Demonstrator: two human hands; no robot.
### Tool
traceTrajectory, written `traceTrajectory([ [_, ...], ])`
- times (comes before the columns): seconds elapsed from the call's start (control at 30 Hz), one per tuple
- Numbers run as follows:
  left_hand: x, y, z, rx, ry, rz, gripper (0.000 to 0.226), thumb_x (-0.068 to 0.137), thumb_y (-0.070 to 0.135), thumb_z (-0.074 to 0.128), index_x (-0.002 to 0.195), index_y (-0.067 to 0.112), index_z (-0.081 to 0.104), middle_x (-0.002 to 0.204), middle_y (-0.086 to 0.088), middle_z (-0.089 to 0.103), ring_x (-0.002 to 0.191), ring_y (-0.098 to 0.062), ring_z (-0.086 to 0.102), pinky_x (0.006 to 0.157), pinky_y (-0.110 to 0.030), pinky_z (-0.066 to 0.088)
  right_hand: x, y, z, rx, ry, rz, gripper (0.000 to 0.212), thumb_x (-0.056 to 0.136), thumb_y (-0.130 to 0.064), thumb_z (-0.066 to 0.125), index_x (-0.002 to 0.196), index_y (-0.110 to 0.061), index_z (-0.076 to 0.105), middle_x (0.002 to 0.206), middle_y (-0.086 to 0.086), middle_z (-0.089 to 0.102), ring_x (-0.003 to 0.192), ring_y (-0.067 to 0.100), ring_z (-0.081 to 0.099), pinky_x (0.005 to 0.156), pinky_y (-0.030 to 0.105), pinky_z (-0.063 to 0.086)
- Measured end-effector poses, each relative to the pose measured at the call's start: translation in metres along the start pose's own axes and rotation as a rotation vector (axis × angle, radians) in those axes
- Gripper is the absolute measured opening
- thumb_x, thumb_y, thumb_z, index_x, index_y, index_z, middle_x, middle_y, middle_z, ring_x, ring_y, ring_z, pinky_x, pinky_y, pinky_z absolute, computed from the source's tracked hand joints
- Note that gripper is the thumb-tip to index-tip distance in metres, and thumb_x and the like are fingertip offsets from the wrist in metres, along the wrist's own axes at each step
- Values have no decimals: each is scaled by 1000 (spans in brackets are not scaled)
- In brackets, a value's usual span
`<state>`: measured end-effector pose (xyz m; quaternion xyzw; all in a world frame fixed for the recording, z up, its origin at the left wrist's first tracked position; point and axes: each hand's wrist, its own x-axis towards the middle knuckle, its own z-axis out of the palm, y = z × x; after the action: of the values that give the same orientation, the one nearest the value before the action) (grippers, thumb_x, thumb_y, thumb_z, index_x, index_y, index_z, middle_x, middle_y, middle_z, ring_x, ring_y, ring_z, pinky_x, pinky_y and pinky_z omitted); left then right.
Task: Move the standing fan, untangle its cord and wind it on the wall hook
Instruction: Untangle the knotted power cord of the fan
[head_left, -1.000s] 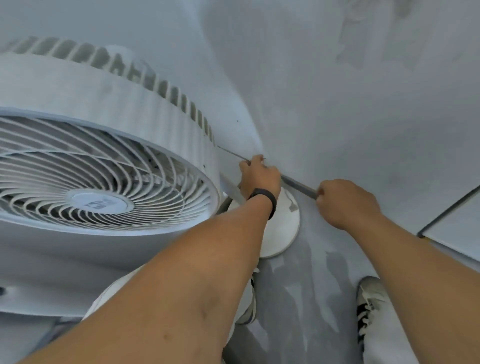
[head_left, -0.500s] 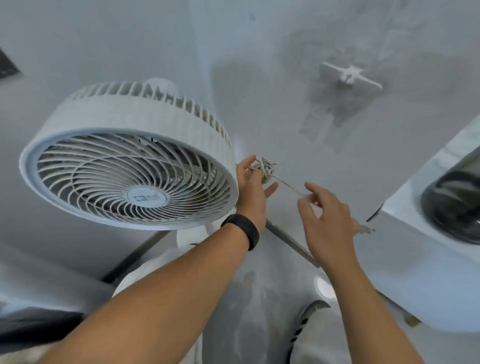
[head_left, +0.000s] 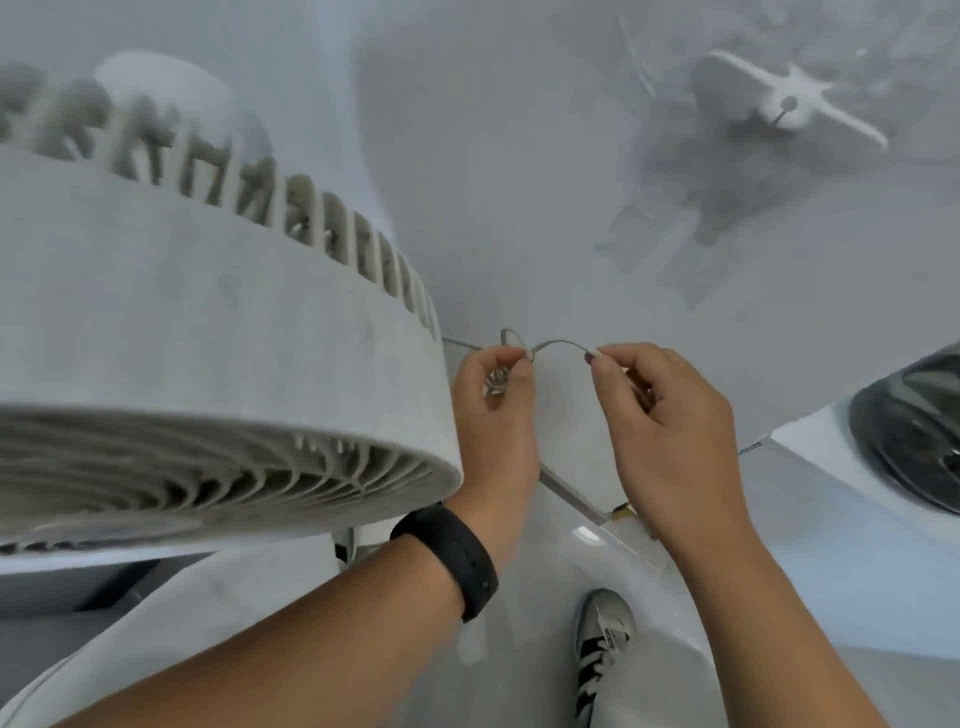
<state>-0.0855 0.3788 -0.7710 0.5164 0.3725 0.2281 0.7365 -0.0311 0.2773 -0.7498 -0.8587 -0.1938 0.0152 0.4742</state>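
Bare forearms, black band on left wrist, white black-striped sneaker.

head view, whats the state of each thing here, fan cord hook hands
fan: upright, head tilted; blades blurred, so whether it is running can't be told
cord: still tangled, small loop and bunch at the left hand, short span arched between both hands
hook: on the wall, bare, no cord on it
left hand: pinching the cord's bunched part
right hand: pinching the cord
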Motion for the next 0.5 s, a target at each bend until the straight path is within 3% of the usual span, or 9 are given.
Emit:
traceTrajectory([
  [0.13, 7, -5, 1, 76, 6, -30, 20, 102, 29, 61, 117, 37, 72, 123, 10, 56, 109, -8, 63, 100, -35, 55, 8, 4, 4, 37, 33, 9, 14, 101, -28, 60, 110, -33, 70, 84, -11, 60, 75, 9, 55, 72, 29, 47],
  [0.2, 7, -5, 0, 74, 0, -46, 21, 102, 26, 62, 117, 36, 72, 131, 7, 52, 107, -1, 62, 105, -39, 53, 14, 3, 10, 35, 60, -11, 14, 101, -25, 59, 110, -31, 68, 86, -11, 59, 76, 9, 55, 70, 29, 47],
  [0.33, 7, -6, -2, 124, -17, 11, 21, 102, 20, 62, 115, 34, 71, 128, 4, 48, 78, 13, 58, 101, -30, 53, 24, 1, 14, -24, 87, -55, 13, 100, -20, 60, 104, -26, 70, 92, -13, 60, 82, 1, 57, 70, 17, 41],
  [0.5, 9, -12, 2, 196, -37, 32, 18, 102, 18, 61, 114, 31, 65, 121, 8, 41, 75, 18, 55, 79, -1, 45, 23, 6, 15, -123, 74, -66, 15, 99, -20, 61, 103, -29, 72, 91, -14, 59, 86, -6, 56, 67, 7, 37],
])
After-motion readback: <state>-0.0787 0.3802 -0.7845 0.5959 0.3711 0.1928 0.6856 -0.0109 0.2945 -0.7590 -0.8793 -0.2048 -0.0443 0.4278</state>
